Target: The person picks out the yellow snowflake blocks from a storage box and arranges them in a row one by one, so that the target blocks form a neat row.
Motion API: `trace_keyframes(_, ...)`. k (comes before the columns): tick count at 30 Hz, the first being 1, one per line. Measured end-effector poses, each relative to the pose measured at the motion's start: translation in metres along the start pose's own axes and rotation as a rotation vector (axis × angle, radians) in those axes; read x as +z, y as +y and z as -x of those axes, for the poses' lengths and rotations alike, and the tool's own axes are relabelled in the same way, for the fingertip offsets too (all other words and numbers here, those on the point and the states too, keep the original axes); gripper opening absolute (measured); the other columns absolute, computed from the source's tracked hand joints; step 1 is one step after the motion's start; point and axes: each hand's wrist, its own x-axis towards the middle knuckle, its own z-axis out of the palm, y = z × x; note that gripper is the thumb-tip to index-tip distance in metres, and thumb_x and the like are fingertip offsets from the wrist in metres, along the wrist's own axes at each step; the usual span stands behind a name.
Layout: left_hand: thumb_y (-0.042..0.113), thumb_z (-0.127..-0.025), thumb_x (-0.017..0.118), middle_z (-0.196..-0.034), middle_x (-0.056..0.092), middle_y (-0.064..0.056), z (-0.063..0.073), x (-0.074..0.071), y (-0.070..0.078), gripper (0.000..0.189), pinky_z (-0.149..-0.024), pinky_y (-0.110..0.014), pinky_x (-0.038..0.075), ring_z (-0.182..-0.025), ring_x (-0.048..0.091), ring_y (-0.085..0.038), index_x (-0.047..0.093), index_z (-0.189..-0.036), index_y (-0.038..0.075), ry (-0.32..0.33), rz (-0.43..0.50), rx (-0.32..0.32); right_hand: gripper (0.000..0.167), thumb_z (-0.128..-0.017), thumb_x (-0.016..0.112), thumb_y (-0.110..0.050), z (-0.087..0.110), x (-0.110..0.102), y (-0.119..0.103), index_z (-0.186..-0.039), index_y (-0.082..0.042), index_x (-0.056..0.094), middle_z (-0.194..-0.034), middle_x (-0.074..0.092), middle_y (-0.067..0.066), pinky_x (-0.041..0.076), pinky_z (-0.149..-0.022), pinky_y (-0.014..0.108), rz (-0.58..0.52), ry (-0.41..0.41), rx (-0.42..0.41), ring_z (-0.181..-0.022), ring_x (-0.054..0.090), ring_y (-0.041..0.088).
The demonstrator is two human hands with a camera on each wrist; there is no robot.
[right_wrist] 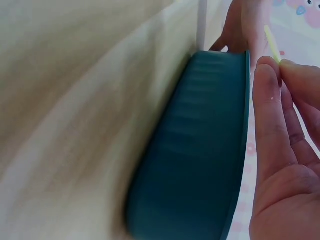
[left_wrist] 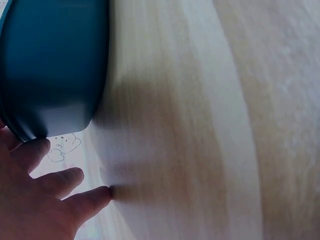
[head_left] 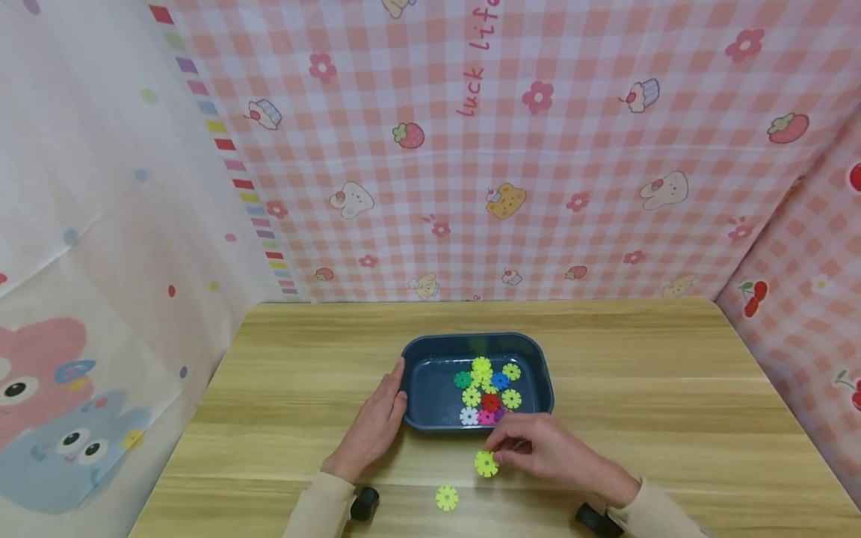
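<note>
A dark blue-green tray [head_left: 430,426] stands on the table with several notched plastic discs inside: yellow-green discs [head_left: 511,399], a green disc [head_left: 463,380], a blue disc [head_left: 500,380], a red disc [head_left: 491,402], a white disc [head_left: 468,416] and a pink disc [head_left: 486,416]. My right hand [head_left: 548,448] pinches a yellow-green disc [head_left: 486,464] by its edge, just in front of the tray; the right wrist view shows that disc [right_wrist: 271,44] edge-on between thumb and finger. My left hand [head_left: 372,426] touches the tray's left end, its fingers [left_wrist: 62,182] extended and spread.
Another yellow-green disc [head_left: 447,498] lies flat on the wooden table [head_left: 639,388], in front of the tray and left of the pinched one. A pink checked cloth [head_left: 457,172] hangs behind the table's far edge, with printed cloths at both sides.
</note>
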Motion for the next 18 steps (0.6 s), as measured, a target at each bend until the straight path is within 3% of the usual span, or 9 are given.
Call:
trace_keyframes(8, 0.018, -0.113, 0.039, -0.168, 0.028, -0.017, -0.001, 0.0, 0.0, 0.056, -0.123, -0.056, 0.027, -0.151, 0.029, -0.044, 0.022, -0.165, 0.004, -0.005, 0.002, -0.003, 0.014, -0.098, 0.072, -0.012, 0.006, 0.009, -0.003, -0.108, -0.021, 0.077, -0.102, 0.07, -0.017, 0.059, -0.078, 0.023, -0.052, -0.046, 0.095, -0.088, 0.063, 0.001)
trace_keyframes(18, 0.016, -0.112, 0.04, -0.167, 0.028, -0.018, -0.001, 0.0, 0.001, 0.056, -0.122, -0.056, 0.027, -0.151, 0.03, -0.045, 0.023, -0.164, 0.002, -0.003, 0.007, 0.001, 0.014, -0.099, 0.072, -0.013, 0.007, 0.021, 0.0, -0.109, -0.02, 0.077, -0.103, 0.068, -0.017, 0.059, -0.081, 0.021, -0.008, -0.098, 0.069, -0.091, 0.062, -0.002)
